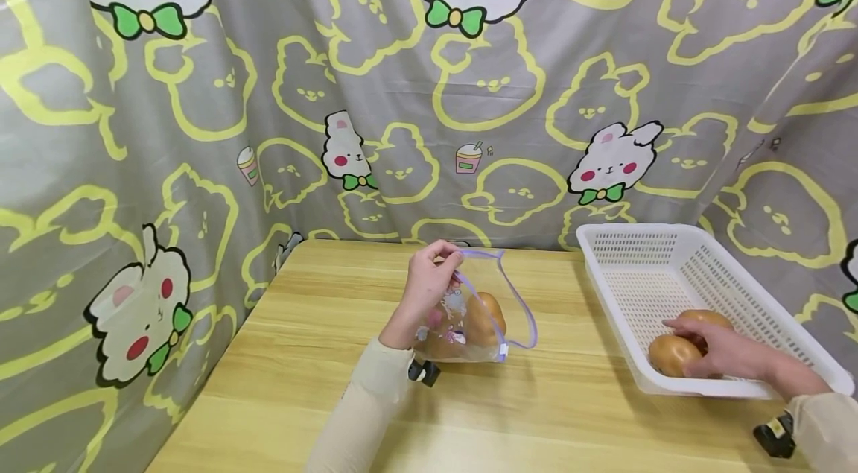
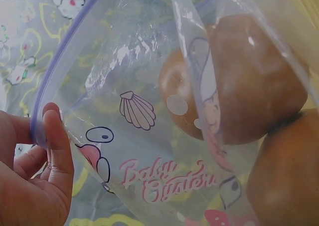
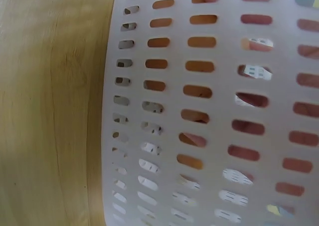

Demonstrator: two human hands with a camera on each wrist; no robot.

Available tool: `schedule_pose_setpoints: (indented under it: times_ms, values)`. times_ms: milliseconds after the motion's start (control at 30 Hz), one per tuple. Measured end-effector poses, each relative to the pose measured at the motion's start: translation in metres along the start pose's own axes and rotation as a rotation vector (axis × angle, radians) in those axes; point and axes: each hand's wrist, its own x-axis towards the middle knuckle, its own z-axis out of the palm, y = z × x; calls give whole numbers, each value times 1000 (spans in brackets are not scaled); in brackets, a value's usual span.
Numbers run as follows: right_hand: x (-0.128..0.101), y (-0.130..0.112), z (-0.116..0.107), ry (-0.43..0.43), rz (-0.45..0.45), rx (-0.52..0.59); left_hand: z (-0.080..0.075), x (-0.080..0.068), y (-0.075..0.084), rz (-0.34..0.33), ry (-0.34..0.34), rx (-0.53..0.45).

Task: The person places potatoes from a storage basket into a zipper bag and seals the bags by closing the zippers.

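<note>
My left hand (image 1: 432,275) pinches the purple-edged rim of a clear zip bag (image 2: 124,51), whose mouth gapes toward the right. Two smooth brown potatoes (image 2: 259,81) lie inside it, and pink lettering and a shell are printed on its side. Over in the white basket, my right hand (image 1: 727,350) grips the nearer potato (image 1: 670,355), thumb at its side and fingers over its top. Another potato (image 1: 707,319) sits just behind, partly covered by those fingers. In the right wrist view, the slotted basket wall (image 3: 219,81) hides most of that hand.
The white plastic basket (image 1: 606,309) stands at the right of the wooden table (image 1: 322,309). A grey curtain (image 1: 402,86) with yellow outlines and rabbit faces hangs behind and at both sides. Black wrist devices (image 1: 775,436) sit at both cuffs.
</note>
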Motion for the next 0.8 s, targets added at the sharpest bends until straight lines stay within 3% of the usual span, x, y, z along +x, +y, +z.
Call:
schedule_pose_setpoints:
  times_ms: [300, 467, 633, 800]
  values:
    - [3, -5, 2, 45, 83, -151, 2, 0, 0, 8, 8, 1]
    - [3, -4, 5, 140, 37, -221, 3, 1, 0, 2, 5, 4]
    - [5, -8, 7, 242, 28, -136, 3, 1, -1, -5, 3, 2]
    - [6, -15, 2, 177, 193, -58, 3, 2, -2, -2, 1, 1]
